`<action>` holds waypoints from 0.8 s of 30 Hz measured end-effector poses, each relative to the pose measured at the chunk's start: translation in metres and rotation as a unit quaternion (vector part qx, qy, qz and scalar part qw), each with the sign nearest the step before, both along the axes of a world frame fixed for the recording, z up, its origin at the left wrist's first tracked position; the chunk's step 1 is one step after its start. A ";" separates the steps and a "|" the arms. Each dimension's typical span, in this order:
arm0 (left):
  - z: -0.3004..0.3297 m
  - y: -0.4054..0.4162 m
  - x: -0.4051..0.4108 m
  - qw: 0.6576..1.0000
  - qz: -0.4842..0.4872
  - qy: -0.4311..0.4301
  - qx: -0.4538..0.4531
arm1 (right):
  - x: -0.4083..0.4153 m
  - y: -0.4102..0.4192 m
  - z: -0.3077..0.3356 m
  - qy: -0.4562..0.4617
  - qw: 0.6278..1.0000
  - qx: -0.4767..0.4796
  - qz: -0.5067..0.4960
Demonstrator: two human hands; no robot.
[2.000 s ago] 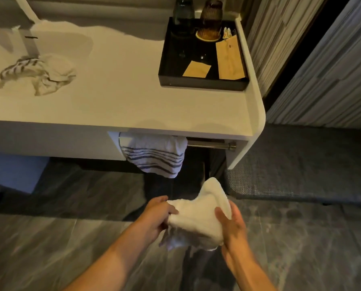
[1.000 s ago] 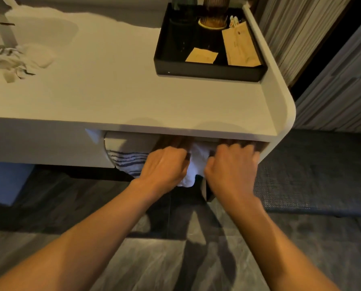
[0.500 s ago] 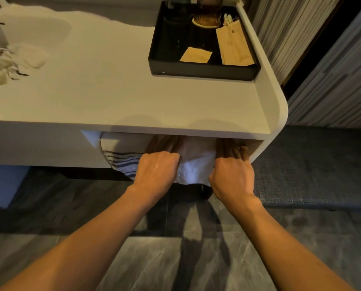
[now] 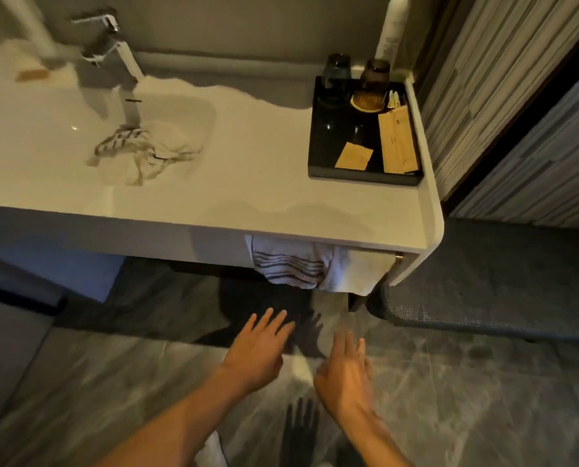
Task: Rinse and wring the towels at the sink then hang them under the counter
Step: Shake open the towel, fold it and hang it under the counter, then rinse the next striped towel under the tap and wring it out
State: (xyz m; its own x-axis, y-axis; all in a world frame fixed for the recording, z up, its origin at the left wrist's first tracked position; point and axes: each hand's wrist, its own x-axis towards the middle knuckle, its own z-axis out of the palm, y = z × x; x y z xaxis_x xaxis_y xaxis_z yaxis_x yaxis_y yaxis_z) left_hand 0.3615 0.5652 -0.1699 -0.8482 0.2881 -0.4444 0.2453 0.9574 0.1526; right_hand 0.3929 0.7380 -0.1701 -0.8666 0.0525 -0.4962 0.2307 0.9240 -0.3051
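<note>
Closest to the viewer, two bare forearms reach forward over a grey stone floor (image 4: 79, 382). The left hand (image 4: 258, 348) has its fingers straight and spread, holding nothing. The right hand (image 4: 345, 372), just beside it, is slightly blurred, fingers extended and loose, also holding nothing. Both hands hover apart from the towels ahead, and their shadows fall on the floor.

Beyond the hands, under the right end of a white counter (image 4: 264, 197), two towels hang side by side on a rail, whose metal end (image 4: 397, 256) shows at the right. The striped towel (image 4: 286, 264) — white with dark bands — hangs on the left; the plain white towel (image 4: 355, 269) hangs on the right, its edge touching or overlapping the striped one. A dark woven mat (image 4: 483, 291) lies on the floor to the right.

On the counter top, farther back, a sink (image 4: 187, 109) holds a crumpled heap of towels (image 4: 146, 150), some of it striped, lying under a tap (image 4: 113, 52). At the counter's right end sits a black tray (image 4: 318, 143) carrying two dark glasses (image 4: 338, 72), a round holder and tan paper packets (image 4: 397, 143). A pale bottle (image 4: 394, 28) stands behind the tray, against the wall.
</note>
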 end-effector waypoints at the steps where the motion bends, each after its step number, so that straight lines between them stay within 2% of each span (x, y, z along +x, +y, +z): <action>1: 0.022 -0.017 -0.004 1.000 0.008 0.020 0.002 | -0.007 -0.018 0.016 0.026 0.999 -0.019 -0.012; 4: 0.092 -0.073 -0.020 0.990 0.012 0.135 0.038 | -0.049 -0.086 0.089 0.090 0.994 -0.065 0.020; 8: 0.204 -0.170 -0.051 0.981 0.062 0.178 0.034 | -0.112 -0.185 0.197 0.144 0.980 -0.117 0.072; 11: 0.269 -0.246 -0.075 0.971 0.077 0.228 -0.013 | -0.151 -0.244 0.257 0.201 0.967 -0.106 0.116; 14: 0.316 -0.315 -0.107 0.943 0.136 0.302 0.024 | -0.191 -0.284 0.304 0.281 0.947 -0.097 0.118; 16: 0.328 -0.344 -0.129 0.934 0.169 0.310 0.053 | -0.216 -0.307 0.323 0.309 0.939 -0.106 0.107; 19: 0.314 -0.368 -0.164 0.935 0.186 0.292 0.074 | -0.245 -0.339 0.323 0.313 0.936 -0.103 0.123; 24: 0.242 -0.403 -0.226 0.952 0.174 0.245 0.058 | -0.309 -0.394 0.257 0.252 0.950 -0.070 0.172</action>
